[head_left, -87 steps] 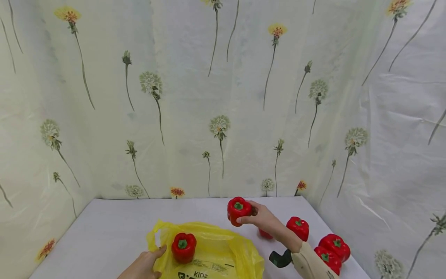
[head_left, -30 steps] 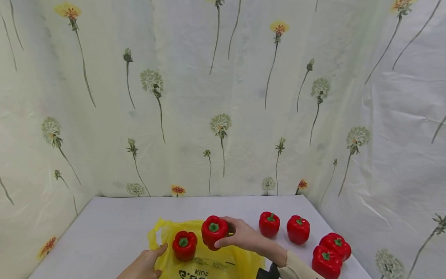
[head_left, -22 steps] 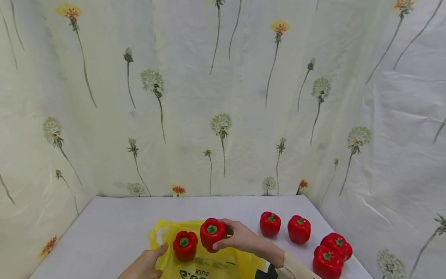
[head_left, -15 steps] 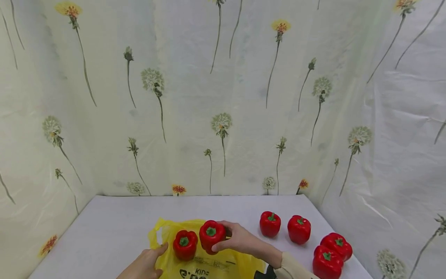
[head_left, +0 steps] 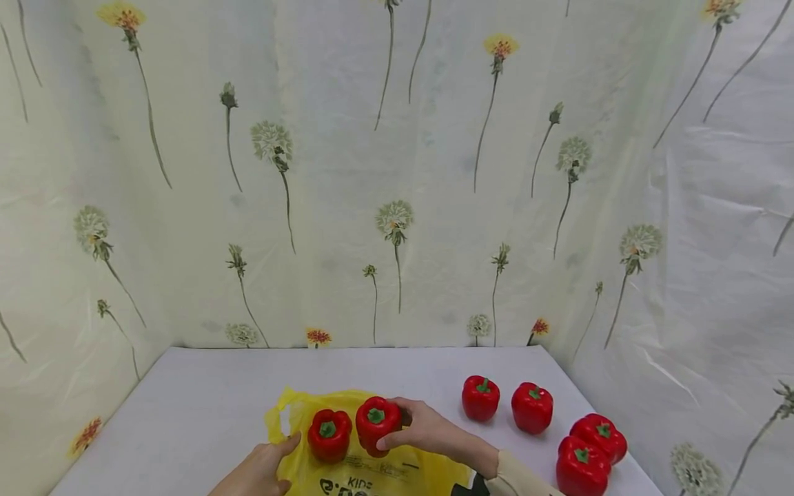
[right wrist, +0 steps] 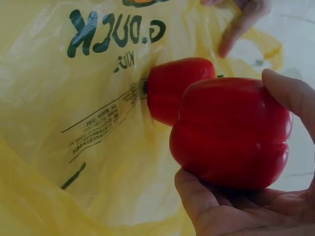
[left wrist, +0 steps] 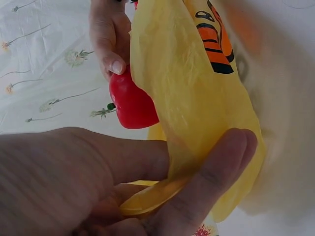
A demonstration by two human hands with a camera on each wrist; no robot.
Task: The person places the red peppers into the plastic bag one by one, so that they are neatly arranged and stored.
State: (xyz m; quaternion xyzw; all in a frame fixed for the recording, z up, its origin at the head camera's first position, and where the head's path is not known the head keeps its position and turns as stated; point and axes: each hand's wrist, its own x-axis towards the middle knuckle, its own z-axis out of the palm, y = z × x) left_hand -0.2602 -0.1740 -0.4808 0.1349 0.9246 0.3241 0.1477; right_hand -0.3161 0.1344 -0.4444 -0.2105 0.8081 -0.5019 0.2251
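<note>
A yellow plastic bag [head_left: 403, 468] with dark print lies spread at the front middle of the table. My left hand [head_left: 260, 470] pinches its left edge by the handle; in the left wrist view the thumb and fingers [left wrist: 216, 172] close on the thin plastic. One red bell pepper [head_left: 329, 437] with a green stem sits in the bag near that hand. My right hand [head_left: 426, 430] grips a second red bell pepper [right wrist: 231, 132] right beside the first, over the bag's mouth. In the right wrist view, thumb and fingers span its sides.
Toward the right of the white table [head_left: 205, 399] stand several more bell peppers: one at the back [head_left: 480, 398], another beside it [head_left: 532, 408], and a front pair pressed together [head_left: 583, 467]. Flower-printed curtains [head_left: 335, 207] close in the back and sides.
My right hand has carried its bell pepper left and down from above the table to beside the one in the bag, slowing lately. My left hand keeps its hold on the bag.
</note>
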